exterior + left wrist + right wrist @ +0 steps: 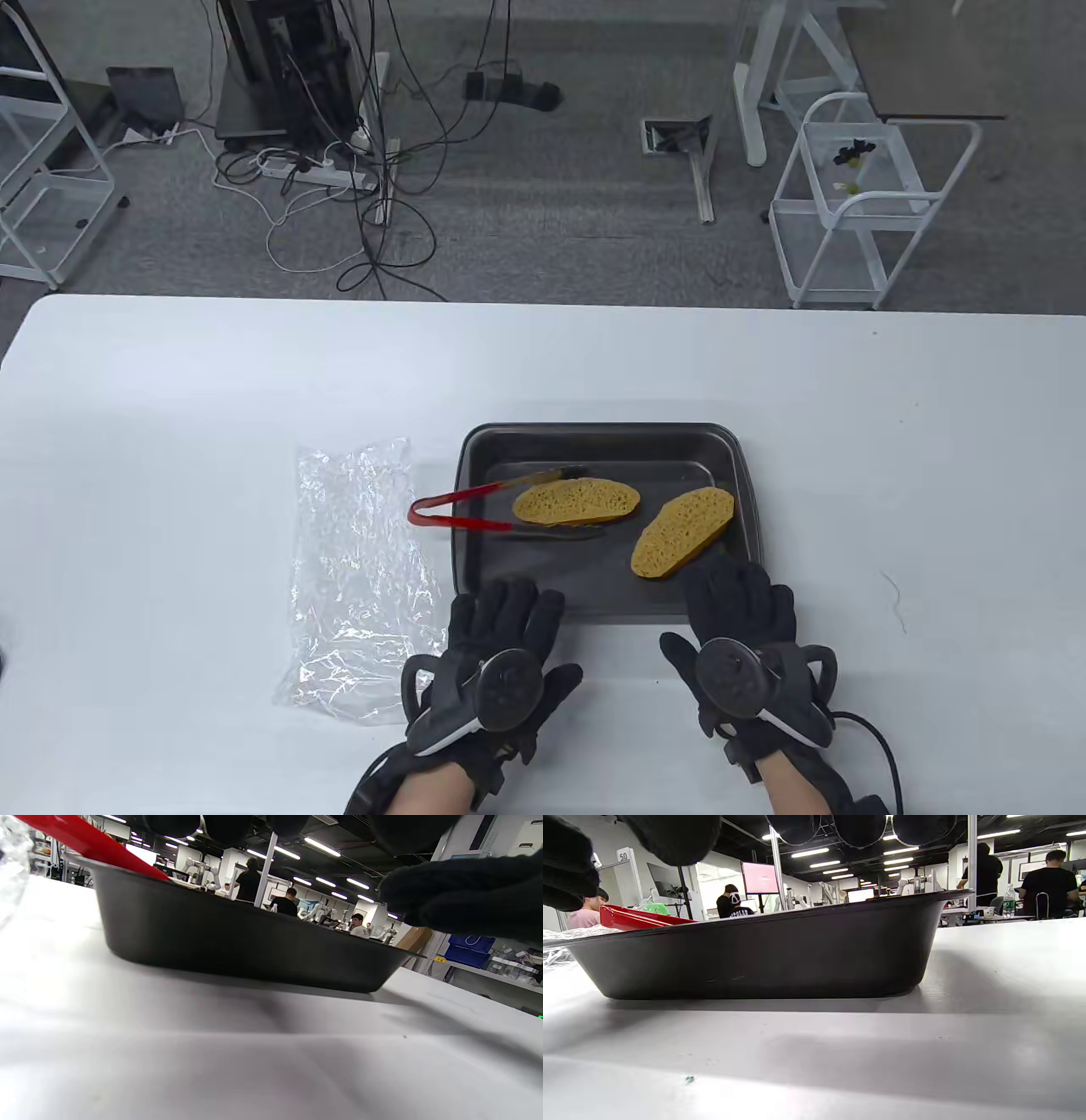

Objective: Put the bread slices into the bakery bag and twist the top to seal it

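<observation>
— Where are the bread slices?

— Both lie in the dark, shallow metal baking tray (pixel 475 543) near the middle of the white tabletop (pixel 170 407). One oval, golden-brown bread slice (pixel 576 500) sits flat toward the tray's centre; the second golden-brown bread slice (pixel 682 532) lies at an angle toward the tray's right side. The two are near each other but apart.

— And the bag?

— The clear, crinkled plastic bakery bag (pixel 361 577) lies flat on the tabletop just beside the tray's left wall, with nothing visible inside it.

— Anything else in the tray?

— A pair of red-handled tongs (pixel 458 505). The looped red end hangs out over the tray's left rim, above the bag's edge, and the tips reach in along the first slice, one on each side of it. From the left wrist view the red handle (pixel 85 842) crosses above the tray's rim.

— What are the hands doing?

— The left hand (pixel 501 645) in its black sensor glove rests palm down at the tray's near edge, fingers relaxed and straight, gripping nothing. The right hand (pixel 742 632) lies the same way at the near right corner, fingers loose over the rim, holding nothing. Whether the fingertips actually touch the tray, I cannot tell.

— What do the wrist views show?

— The tray's dark outer wall (pixel 755 955) standing on the tabletop.
</observation>
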`<state>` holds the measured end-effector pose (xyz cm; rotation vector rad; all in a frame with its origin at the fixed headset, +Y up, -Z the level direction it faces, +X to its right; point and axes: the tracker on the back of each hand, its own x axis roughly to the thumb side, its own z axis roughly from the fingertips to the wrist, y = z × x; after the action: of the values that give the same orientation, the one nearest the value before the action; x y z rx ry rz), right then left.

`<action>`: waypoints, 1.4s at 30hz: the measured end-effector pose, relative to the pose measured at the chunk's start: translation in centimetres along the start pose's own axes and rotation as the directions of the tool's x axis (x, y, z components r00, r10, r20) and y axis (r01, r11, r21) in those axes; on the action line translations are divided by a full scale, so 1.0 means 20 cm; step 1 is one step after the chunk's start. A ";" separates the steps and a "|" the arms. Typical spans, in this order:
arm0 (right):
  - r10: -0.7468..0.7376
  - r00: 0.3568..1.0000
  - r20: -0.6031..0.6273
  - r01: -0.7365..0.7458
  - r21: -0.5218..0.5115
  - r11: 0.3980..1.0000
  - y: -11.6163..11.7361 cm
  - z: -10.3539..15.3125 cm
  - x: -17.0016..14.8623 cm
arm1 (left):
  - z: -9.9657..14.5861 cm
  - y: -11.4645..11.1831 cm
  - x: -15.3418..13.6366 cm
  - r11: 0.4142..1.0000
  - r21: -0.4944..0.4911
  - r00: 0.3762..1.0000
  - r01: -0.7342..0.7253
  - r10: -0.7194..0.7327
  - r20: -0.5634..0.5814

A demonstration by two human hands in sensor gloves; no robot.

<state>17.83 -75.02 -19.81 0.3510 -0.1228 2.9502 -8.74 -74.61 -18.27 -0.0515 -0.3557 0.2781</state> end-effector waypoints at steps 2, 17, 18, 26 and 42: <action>0.002 1.000 -0.002 -0.002 0.003 1.000 0.00 0.00 0.00 | 0.00 0.00 0.00 1.000 0.000 1.000 0.002 -0.002 -0.001; -0.031 1.000 -0.005 0.031 -0.031 0.999 -0.05 0.04 -0.01 | 0.01 0.00 -0.01 1.000 0.003 1.000 -0.008 0.008 -0.015; -0.031 1.000 -0.006 0.031 -0.030 0.999 -0.05 0.04 -0.01 | 0.01 0.00 -0.01 1.000 0.002 1.000 -0.007 0.007 -0.015; -0.015 1.000 -0.002 0.015 -0.010 1.000 -0.05 0.03 0.00 | 0.01 0.02 -0.01 1.000 0.015 1.000 -0.007 0.007 -0.020; -0.032 0.999 0.011 0.032 -0.012 0.999 -0.08 0.04 -0.02 | 0.03 0.12 -0.03 0.991 0.122 0.989 0.053 -0.035 -0.146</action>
<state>18.60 -73.58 -19.02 0.3636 -0.1347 2.9148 -10.03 -72.43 -18.17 0.0598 -0.1960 0.2505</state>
